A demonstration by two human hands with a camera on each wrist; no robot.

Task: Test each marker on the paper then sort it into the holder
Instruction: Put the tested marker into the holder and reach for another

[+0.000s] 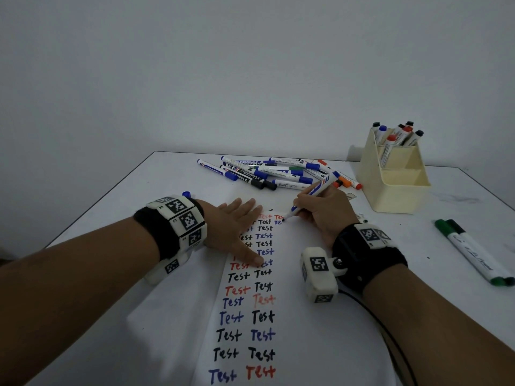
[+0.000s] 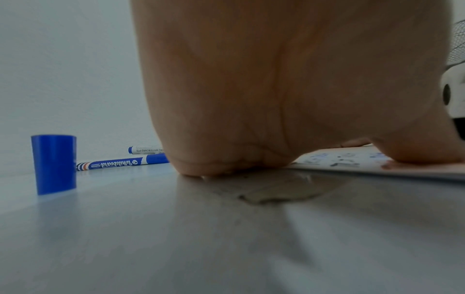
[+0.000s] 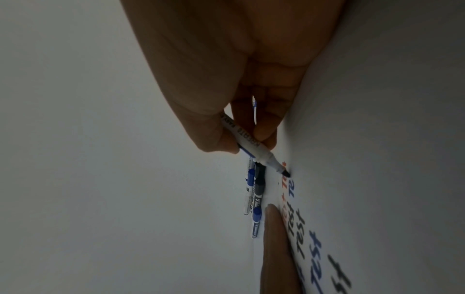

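Observation:
My right hand (image 1: pixel 320 210) grips an uncapped blue marker (image 1: pixel 312 197) like a pen, its tip (image 3: pixel 286 175) touching the top of the paper (image 1: pixel 301 330) beside a half-written blue word. The paper strip carries rows of "Test" in black, blue and red. My left hand (image 1: pixel 237 229) lies flat on the paper's left side, fingers straight; its palm (image 2: pixel 251 99) fills the left wrist view. A blue cap (image 2: pixel 54 164) stands upright on the table left of that hand. The cream holder (image 1: pixel 393 174) at back right holds several markers (image 1: pixel 395 135).
A pile of several markers (image 1: pixel 278 172) lies across the back of the white table (image 1: pixel 111 218). Two green markers (image 1: pixel 473 254) lie at the right near the edge. A cable runs from my right wrist camera (image 1: pixel 319 274) down the paper's right side.

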